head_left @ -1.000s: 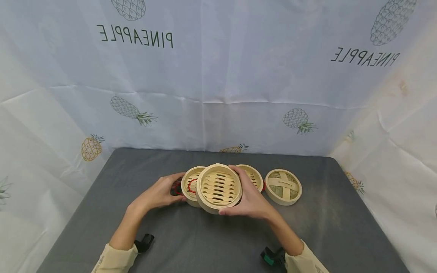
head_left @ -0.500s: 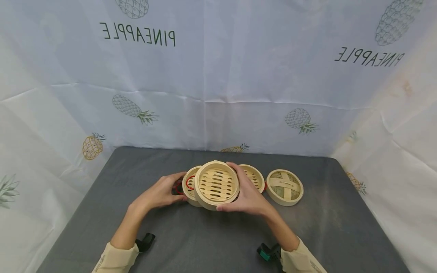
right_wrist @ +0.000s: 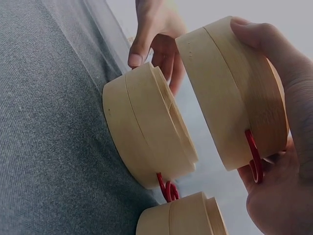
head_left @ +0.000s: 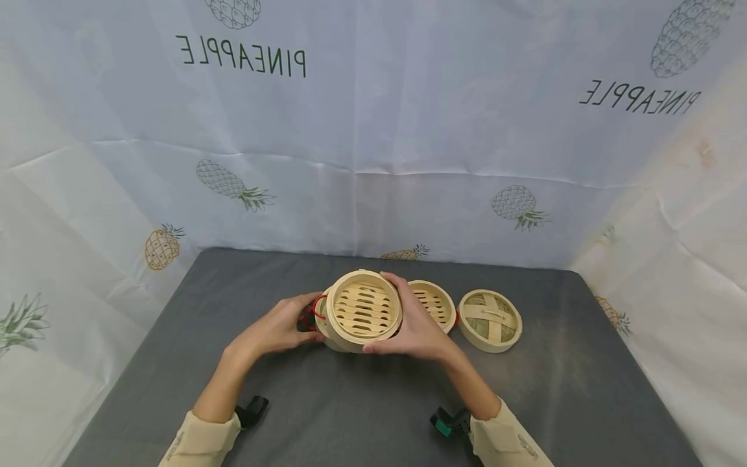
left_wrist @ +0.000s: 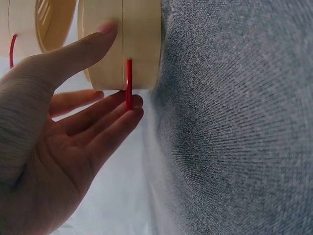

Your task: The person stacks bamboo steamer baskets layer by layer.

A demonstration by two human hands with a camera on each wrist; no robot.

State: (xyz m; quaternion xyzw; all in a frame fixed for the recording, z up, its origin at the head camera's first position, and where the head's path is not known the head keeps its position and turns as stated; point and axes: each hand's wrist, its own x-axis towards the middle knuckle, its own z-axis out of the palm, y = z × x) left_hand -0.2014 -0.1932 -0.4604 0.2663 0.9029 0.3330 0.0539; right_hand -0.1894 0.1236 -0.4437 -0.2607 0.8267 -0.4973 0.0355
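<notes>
My right hand [head_left: 419, 326] grips a round bamboo steamer basket [head_left: 364, 306] with a slatted base, thumb at the near side and fingers at the far side. In the right wrist view, this raised basket [right_wrist: 230, 95] hangs tilted above a second steamer basket [right_wrist: 139, 125], with a gap between them. That lower basket [left_wrist: 120, 46] stands on the grey cloth. My left hand [head_left: 286, 327] holds it at its left side, thumb on the near wall and fingers round by its red loop handle [left_wrist: 129, 85]. From the head, the raised basket covers most of the lower one.
To the right of my right hand lies a third steamer basket [head_left: 434, 301], partly hidden by that hand. Beyond it is a woven bamboo lid [head_left: 490, 321] with crossed bands. A pineapple-print curtain [head_left: 373, 214] hangs behind the grey table [head_left: 350, 415].
My right hand has carried its steamer basket a little left and away from me, so it now overlaps more of the lower basket. My left hand stays on the lower one.
</notes>
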